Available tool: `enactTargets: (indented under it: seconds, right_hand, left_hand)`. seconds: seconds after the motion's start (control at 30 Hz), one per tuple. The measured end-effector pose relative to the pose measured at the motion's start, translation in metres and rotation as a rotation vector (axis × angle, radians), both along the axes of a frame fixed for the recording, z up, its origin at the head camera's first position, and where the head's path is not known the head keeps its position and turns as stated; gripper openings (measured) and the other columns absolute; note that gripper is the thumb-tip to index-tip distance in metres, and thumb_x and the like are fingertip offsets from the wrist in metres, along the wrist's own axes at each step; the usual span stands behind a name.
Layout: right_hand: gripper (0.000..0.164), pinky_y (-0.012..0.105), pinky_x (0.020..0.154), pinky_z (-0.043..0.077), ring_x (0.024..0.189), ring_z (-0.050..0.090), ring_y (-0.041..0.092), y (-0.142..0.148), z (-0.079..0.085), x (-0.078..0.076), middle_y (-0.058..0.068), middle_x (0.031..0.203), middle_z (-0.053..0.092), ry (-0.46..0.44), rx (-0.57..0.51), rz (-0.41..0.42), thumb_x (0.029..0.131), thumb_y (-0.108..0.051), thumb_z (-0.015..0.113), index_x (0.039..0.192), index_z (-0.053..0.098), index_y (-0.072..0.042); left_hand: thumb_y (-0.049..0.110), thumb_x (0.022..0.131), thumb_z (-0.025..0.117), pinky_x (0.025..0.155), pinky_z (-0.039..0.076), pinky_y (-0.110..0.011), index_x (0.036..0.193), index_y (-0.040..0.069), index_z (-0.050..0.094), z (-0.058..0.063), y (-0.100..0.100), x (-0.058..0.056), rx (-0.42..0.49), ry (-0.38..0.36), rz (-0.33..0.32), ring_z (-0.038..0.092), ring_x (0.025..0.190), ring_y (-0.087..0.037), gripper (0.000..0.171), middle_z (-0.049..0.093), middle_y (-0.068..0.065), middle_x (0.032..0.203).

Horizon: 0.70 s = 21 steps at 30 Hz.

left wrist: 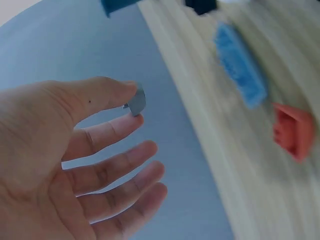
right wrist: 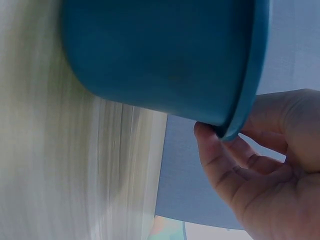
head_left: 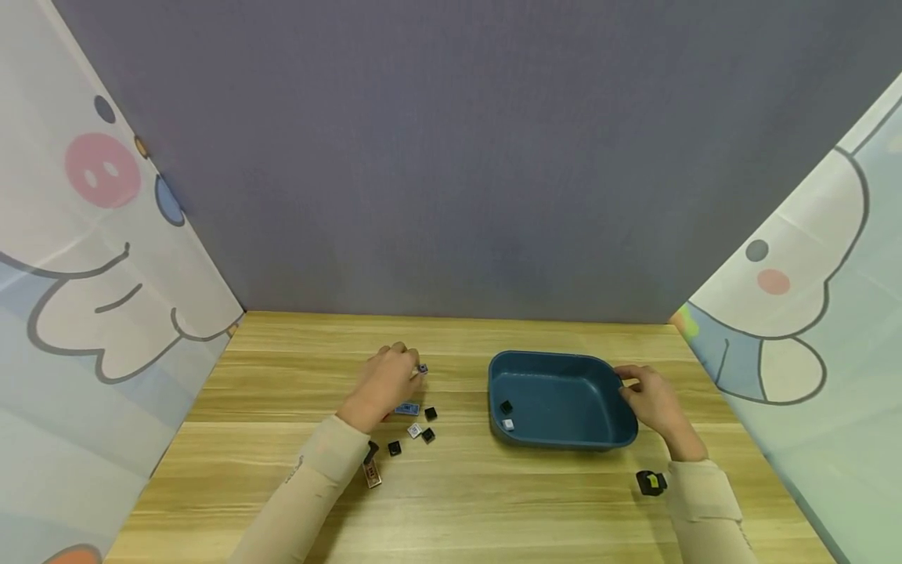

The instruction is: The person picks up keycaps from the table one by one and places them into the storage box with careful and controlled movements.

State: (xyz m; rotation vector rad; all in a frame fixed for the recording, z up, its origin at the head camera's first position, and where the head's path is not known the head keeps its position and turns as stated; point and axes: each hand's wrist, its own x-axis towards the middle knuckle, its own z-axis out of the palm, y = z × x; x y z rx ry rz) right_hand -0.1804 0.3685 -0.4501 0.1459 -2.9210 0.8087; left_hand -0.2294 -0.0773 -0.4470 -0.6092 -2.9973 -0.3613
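Note:
My left hand is over the left part of the table, pinching a small grey keycap between thumb and index fingertip. Its other fingers are spread and lightly bent. Below that hand lie a long blue keycap, a red keycap, a white keycap and several black keycaps. On the right, my right hand grips the rim of a dark blue plastic bin, thumb and fingers on either side. Inside the bin sit one black keycap and one white keycap.
A brown oblong piece lies beside the left forearm on the wooden table. A small black and yellow thing is beside the right wrist. A grey panel stands behind, with cartoon-printed sheets at both sides.

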Motion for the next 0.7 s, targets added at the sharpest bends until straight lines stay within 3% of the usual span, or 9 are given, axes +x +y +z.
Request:
enactTargets:
  seconds: [0.3, 0.57, 0.7]
  right_hand:
    - [0.033, 0.05, 0.069, 0.058, 0.09, 0.065, 0.048, 0.001, -0.002, 0.0, 0.035, 0.112, 0.056, 0.007, 0.003, 0.003, 0.09, 0.008, 0.063, 0.123, 0.06, 0.013]
    - [0.034, 0.05, 0.069, 0.057, 0.09, 0.065, 0.047, 0.001, -0.002, 0.0, 0.036, 0.114, 0.055, -0.003, -0.014, 0.007, 0.091, 0.008, 0.061, 0.124, 0.059, 0.013]
    - [0.033, 0.048, 0.068, 0.057, 0.089, 0.066, 0.046, 0.001, -0.003, -0.001, 0.036, 0.113, 0.055, 0.002, -0.013, 0.006, 0.091, 0.008, 0.061, 0.123, 0.06, 0.014]
  left_hand:
    - [0.028, 0.095, 0.071, 0.072, 0.056, -0.034, 0.111, 0.014, 0.072, 0.019, 0.022, 0.011, -0.001, 0.012, -0.083, 0.061, 0.091, -0.022, 0.022, 0.066, -0.003, 0.109]
    - [0.027, 0.094, 0.072, 0.071, 0.056, -0.033, 0.109, 0.014, 0.073, 0.025, 0.049, 0.019, 0.018, 0.087, -0.169, 0.061, 0.088, -0.021, 0.02, 0.066, -0.002, 0.105]
    - [0.028, 0.096, 0.07, 0.074, 0.055, -0.034, 0.11, 0.014, 0.072, 0.027, 0.067, 0.023, 0.009, 0.08, -0.216, 0.061, 0.09, -0.022, 0.02, 0.065, -0.002, 0.105]
